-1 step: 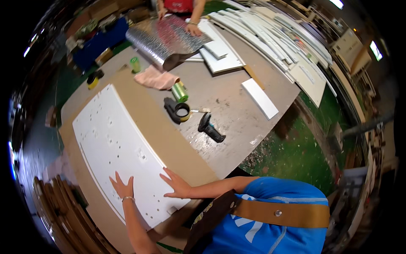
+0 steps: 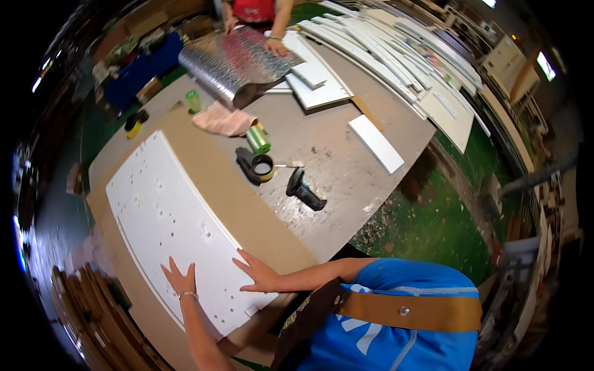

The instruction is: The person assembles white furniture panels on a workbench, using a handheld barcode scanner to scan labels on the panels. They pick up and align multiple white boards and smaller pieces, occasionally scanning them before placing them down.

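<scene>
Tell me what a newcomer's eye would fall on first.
Probably the large white panel, peppered with holes, on brown cardboard left of centre, with the person's left hand and right hand spread on its near end. Next, the shiny silver foil, partly rolled, at the far end of the table, where a co-worker's hand rests on it; then the long white boards piled at upper right.

Slight view shift, with white panel (image 2: 176, 195) and black tool (image 2: 309, 197) lower in frame.

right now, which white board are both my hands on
The large hole-dotted panel on brown sheeting: your left hand and right hand touch it. The small plain board and boards by the silver roll lie apart.
</scene>
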Demonstrator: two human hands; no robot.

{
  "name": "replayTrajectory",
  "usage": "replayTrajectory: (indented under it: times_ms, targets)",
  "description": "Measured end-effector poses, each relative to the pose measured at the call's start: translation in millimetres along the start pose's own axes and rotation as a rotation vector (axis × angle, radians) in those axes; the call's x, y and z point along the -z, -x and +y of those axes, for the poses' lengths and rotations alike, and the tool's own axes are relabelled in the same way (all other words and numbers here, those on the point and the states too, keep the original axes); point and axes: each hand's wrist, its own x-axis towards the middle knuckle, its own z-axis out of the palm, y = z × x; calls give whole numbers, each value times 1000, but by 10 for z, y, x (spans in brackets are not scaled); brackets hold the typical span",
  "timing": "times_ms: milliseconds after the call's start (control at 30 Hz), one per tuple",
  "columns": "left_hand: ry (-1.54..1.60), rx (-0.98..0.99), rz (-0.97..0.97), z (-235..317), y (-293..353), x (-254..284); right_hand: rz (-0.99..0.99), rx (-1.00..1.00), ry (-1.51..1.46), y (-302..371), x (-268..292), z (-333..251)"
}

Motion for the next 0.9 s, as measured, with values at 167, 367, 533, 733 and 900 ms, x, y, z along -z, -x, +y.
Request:
replayTrajectory:
  times_ms: [167,367,533,733,900]
  targets:
    - [-131,15,-21,-105,20,-50,-101,7,-87,62,570,368]
    - [189,76,310,24,509,-184,443,-40,-31,226,2548,1534]
    - [57,300,463,590,1294,-707,809,-286,192,736,4311,2943]
    - [201,186,444,2097,1678,-1391,962,-493,525,1421,6403,4364]
    - [207,79,257,3160,1618,-1470,1044,-609,614,1639,7531,5165]
